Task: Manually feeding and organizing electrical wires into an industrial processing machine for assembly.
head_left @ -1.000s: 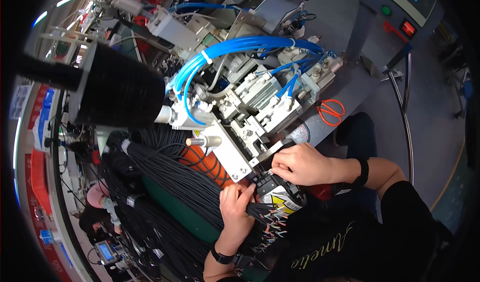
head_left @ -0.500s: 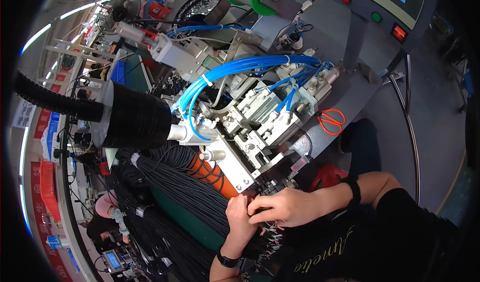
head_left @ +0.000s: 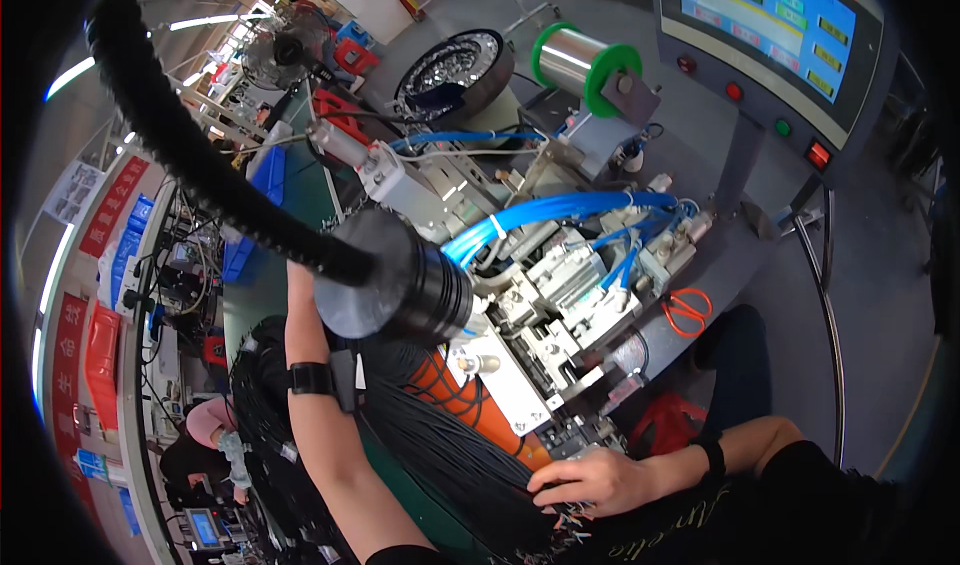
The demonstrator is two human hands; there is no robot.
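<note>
Compared with half a second ago, I see the left hand (head_left: 302,310) gone from the wire ends and stretched up-left; its fingers are hidden behind the ribbed black hose (head_left: 235,200), so I can't tell what it's doing. The right hand (head_left: 600,481) stays down by the ends, fingers bent over them; no clue from here whether it's really pinching any. My view's swung too, so the whole screen (head_left: 775,25) shows. The black cables (head_left: 440,435) run upper left to lower right beside a smooth orange surface (head_left: 450,390), frayed multicoloured wire ends (head_left: 572,521) pointing lower right. Shiny blue tubes (head_left: 560,210) arch over the blocky metal machine (head_left: 560,285).
</note>
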